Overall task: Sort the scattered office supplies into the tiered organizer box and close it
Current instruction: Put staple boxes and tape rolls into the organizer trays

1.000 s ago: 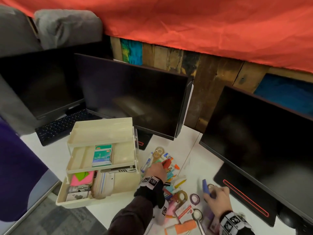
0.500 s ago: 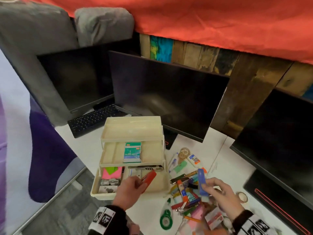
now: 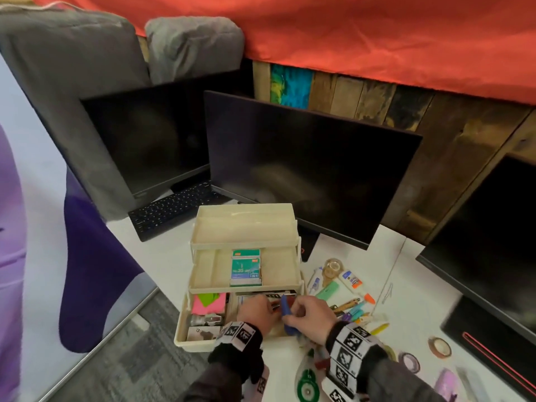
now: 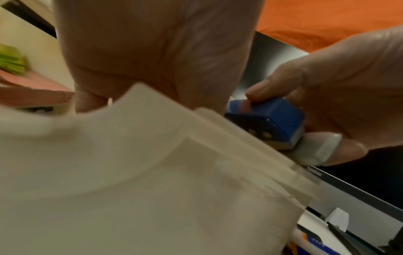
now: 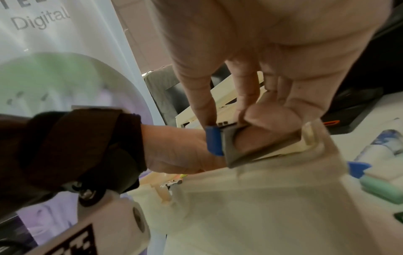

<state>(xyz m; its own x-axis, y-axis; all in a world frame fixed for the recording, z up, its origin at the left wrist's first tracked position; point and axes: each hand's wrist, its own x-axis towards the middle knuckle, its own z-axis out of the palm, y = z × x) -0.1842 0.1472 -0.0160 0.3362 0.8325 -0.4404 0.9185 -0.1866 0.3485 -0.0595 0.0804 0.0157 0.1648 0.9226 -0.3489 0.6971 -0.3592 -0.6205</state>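
Note:
The cream tiered organizer box [image 3: 191, 343] stands open on the white desk, its trays stepped back. My left hand [image 3: 256, 310] reaches into the right compartment of the bottom tray; the box wall [image 4: 152, 172] hides its fingertips, and the red item it carried is not visible. My right hand [image 3: 311, 313] pinches a small blue stapler [image 3: 285, 313] between thumb and fingers, just above the same compartment, close beside the left hand. The blue stapler [image 4: 274, 119] has a grey base [image 5: 240, 151]. Green staple boxes [image 3: 246, 268] lie in the middle tray, pink sticky notes [image 3: 210, 304] in the bottom one.
Loose supplies lie right of the box: a glue bottle [image 3: 352, 282], a mint-green item [image 3: 327, 290], pens, tape rolls [image 3: 439, 346] and a green correction tape [image 3: 307, 384]. Dark monitors [image 3: 304, 169] stand behind and to the right; a keyboard [image 3: 171, 210] lies at the back left.
My left hand carried a red item from the pile into the box's bottom tray. My right hand lifted the blue stapler and moved it left, over the box.

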